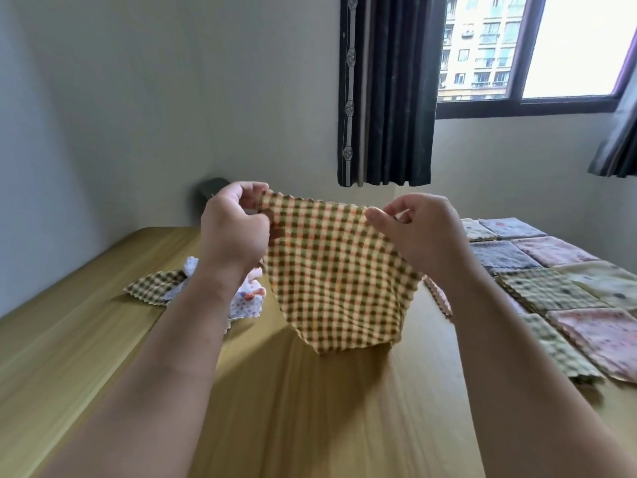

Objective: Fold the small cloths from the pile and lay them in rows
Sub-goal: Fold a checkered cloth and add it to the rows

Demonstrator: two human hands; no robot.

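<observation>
Cloth: green-and-orange checked cloth [337, 281] hangs in the air above the counter [310, 415], top edge stretched between both grips, lower end drooping to a blunt point. I can't tell if the tip touches the wood.
Left grip [234, 229]: raised, back of hand toward me, thumb & fingers pinched on the top-left corner. Forearm rises from lower left.
Right grip [424, 232]: about level w/ the left, thumb + forefinger clamped on the top-right edge, other fingers loosely curled.
Pile [155, 284]: unfolded cloths on the counter at left, partly behind the left forearm.
Rows [551, 291]: folded cloths lying edge to edge on the right side of the counter.
Backdrop: dark curtain [386, 91], window [551, 46] beside it.
</observation>
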